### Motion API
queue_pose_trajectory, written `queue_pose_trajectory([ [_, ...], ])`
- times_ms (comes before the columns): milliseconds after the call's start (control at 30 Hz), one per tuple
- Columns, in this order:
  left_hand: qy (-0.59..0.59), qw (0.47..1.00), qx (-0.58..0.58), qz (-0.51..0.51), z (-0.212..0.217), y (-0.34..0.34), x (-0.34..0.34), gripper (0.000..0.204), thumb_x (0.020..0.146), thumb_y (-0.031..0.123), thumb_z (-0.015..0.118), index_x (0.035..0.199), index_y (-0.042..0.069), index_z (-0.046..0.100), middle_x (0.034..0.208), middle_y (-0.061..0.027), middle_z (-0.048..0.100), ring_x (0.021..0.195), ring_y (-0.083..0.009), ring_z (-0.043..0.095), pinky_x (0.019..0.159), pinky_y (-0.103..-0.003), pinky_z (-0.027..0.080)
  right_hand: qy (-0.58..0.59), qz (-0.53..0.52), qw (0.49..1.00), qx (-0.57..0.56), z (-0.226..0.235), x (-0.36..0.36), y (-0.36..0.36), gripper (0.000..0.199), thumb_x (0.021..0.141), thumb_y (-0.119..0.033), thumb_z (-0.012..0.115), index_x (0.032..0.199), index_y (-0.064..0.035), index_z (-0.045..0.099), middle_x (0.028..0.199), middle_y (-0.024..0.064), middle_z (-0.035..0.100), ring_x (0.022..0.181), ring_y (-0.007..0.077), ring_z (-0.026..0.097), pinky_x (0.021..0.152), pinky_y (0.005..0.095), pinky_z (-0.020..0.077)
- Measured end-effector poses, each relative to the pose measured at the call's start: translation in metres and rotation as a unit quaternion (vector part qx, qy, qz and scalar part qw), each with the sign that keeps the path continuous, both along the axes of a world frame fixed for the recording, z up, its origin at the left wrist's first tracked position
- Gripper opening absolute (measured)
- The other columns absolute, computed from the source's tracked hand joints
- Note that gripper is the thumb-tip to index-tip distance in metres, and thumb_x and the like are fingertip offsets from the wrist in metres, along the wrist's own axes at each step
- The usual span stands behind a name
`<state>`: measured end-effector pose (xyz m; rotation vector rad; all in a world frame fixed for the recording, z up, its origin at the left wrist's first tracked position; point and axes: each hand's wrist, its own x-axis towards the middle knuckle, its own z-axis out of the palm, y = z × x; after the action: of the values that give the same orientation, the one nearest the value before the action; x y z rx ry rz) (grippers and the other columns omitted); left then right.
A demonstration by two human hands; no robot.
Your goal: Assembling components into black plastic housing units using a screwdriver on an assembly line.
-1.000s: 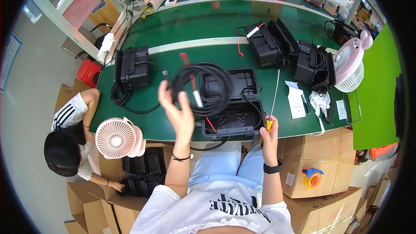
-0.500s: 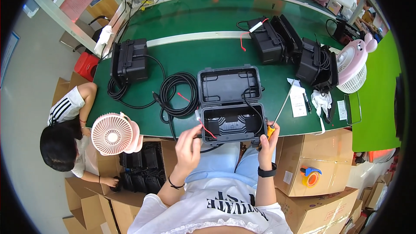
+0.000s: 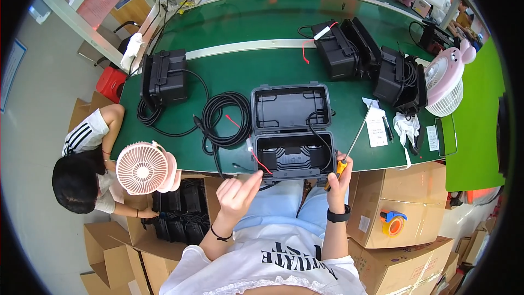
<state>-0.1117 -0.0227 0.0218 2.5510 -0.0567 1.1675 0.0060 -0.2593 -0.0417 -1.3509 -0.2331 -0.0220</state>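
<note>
Down comes the left hand [image 3: 236, 194]: a moment ago it was lifting the coiled black cable [image 3: 226, 119] above the bench, and now the coil lies flat on the green table [image 3: 262, 65], just left of the open black case [image 3: 292, 131]. That hand hovers at the near edge, palm up, fingers loosely curled and empty as far as I can see, with one fingertip close to the thin red wire [image 3: 256, 161] running out of the case's lower half. The right hand [image 3: 339, 177] is closed around the orange-and-black handle of a long screwdriver [image 3: 352, 145], whose shaft slants up and away along the case's right side.

By my reading, this is the wiring step: cable set aside, case open, leads waiting to be seated. The next move looks to call for a fine pinch on that red wire, then the screwdriver tip brought down into the tray.

Around the work, a black lead [image 3: 322, 136] loops from lid to tray, right across the opening, and could snag the tool. Another black box [image 3: 164, 76] sits further left with its own cord. A pink fan [image 3: 143, 168] stands by the table edge near a co-worker [image 3: 82, 175] bent over cartons. Papers and a pen [image 3: 386, 128] lie to the right, more cases beyond.
</note>
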Motion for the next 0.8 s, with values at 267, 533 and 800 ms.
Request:
queue_pose_trajectory([
  [267,0.130,0.958,-0.253,-0.044,-0.006,0.004,0.010,0.053,0.097,0.015,0.053,0.144,-0.005,0.042,0.141,-0.0273,0.050,0.129,-0.0415,0.051,0.105,-0.042,0.042,-0.009,-0.024,1.000,0.004,-0.003,0.000,-0.001,0.062,0.080,-0.040,0.072,0.121,-0.0055,0.042,0.129,0.0179,0.049,0.128,0.0285,0.044,0.111,0.0393,0.0281],
  [533,0.066,0.967,-0.238,-0.056,0.027,-0.010,0.063,0.036,0.086,0.003,0.070,0.122,0.003,0.067,0.123,-0.0179,0.066,0.123,-0.0323,0.059,0.100,-0.037,0.049,-0.017,-0.026,1.000,-0.001,-0.008,-0.003,-0.002,0.062,0.080,-0.036,0.071,0.124,-0.0062,0.041,0.120,0.0117,0.045,0.125,0.0275,0.043,0.111,0.0392,0.0269],
  [800,-0.036,0.982,-0.183,-0.025,0.036,-0.022,0.075,0.030,0.077,0.002,0.074,0.107,0.005,0.072,0.108,-0.0075,0.069,0.099,-0.0249,0.059,0.086,-0.037,0.048,-0.010,-0.037,0.999,0.013,-0.019,-0.006,-0.006,0.071,0.080,-0.039,0.074,0.131,-0.0078,0.036,0.119,0.0091,0.042,0.127,0.0284,0.040,0.113,0.0402,0.0242],
])
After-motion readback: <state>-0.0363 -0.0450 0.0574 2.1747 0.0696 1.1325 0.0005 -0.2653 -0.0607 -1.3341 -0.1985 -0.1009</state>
